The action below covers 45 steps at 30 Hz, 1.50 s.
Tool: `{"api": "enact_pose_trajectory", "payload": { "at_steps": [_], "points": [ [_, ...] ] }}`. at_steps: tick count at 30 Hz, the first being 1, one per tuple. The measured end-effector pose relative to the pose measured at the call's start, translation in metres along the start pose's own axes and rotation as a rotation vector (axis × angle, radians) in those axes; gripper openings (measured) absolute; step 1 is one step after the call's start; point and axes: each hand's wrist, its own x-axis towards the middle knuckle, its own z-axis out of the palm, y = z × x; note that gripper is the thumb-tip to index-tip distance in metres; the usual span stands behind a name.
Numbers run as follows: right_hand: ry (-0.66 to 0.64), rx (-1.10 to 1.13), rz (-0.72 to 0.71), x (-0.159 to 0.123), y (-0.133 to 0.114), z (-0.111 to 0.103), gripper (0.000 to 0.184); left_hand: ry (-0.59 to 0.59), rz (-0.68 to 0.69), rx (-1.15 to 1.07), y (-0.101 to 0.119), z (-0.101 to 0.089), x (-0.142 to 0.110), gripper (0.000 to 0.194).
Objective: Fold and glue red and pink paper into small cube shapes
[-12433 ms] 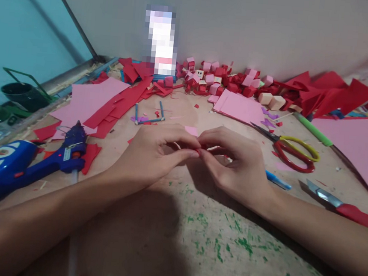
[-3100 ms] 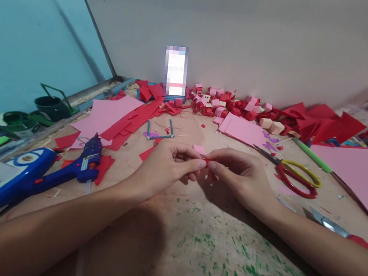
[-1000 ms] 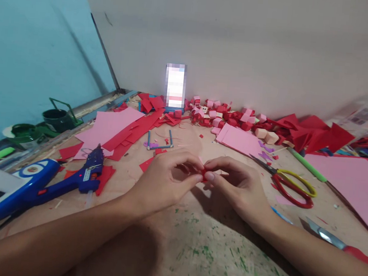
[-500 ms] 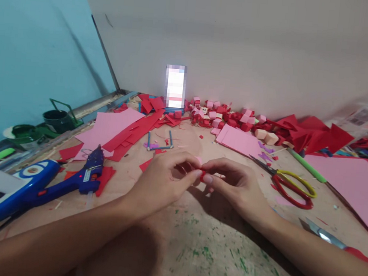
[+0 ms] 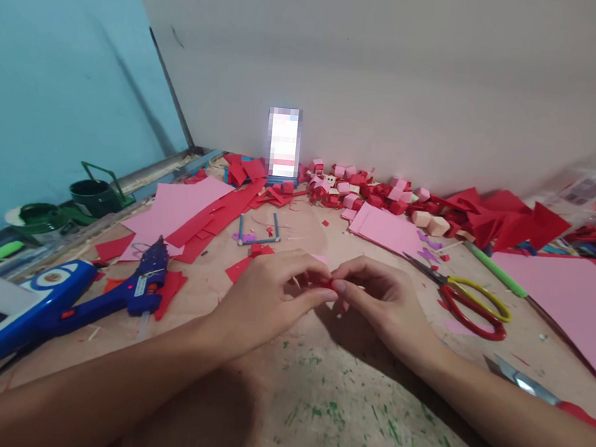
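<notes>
Over the middle of the table, my left hand [image 5: 284, 293] and my right hand [image 5: 379, 297] meet fingertip to fingertip. Between them they pinch a small red piece of paper [image 5: 327, 284], mostly covered by the fingers, so its full shape is hidden. Both hands are closed on it with thumb and forefinger. A bit of pink paper [image 5: 320, 259] shows just behind the left fingertips. Scissors [image 5: 471, 307] with red and yellow handles lie right of my right hand. Left of my left forearm rests a blue glue gun [image 5: 139, 286].
Many small red and pink paper-covered cubes [image 5: 350, 190] are heaped along the wall, near a lit phone [image 5: 283, 142]. Pink sheets [image 5: 386, 228] and red strips [image 5: 220, 213] lie around. A red-handled blade [image 5: 529, 383] is at right; green cups [image 5: 94, 195] stand at left.
The left thumb has slid right, closer to the right fingertips, and now covers more of the small red paper piece. The right hand is nearly still.
</notes>
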Motion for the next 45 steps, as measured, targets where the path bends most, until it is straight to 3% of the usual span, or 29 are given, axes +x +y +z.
{"api": "enact_pose_trajectory", "payload": {
  "at_steps": [8,17,25,39,45],
  "points": [
    [-0.010,0.030,-0.002,0.0006,0.0009,0.0004,0.014,-0.001,0.005,-0.005,0.0010,0.0008,-0.0009,0.006],
    [-0.019,-0.013,-0.028,0.0016,0.0036,0.0004,0.016,0.011,0.125,0.022,-0.0020,0.0029,-0.0022,0.010],
    [-0.085,0.082,-0.006,-0.0004,0.0031,-0.0016,0.017,0.040,0.129,0.002,0.0001,0.0017,-0.0025,0.010],
    [-0.055,0.077,0.018,0.0000,0.0047,-0.0022,0.016,0.019,0.076,0.032,-0.0015,0.0035,-0.0032,0.011],
    [-0.053,0.095,0.009,0.0015,0.0045,-0.0027,0.015,0.030,0.123,0.050,-0.0042,0.0052,-0.0032,0.012]
  ]
}}
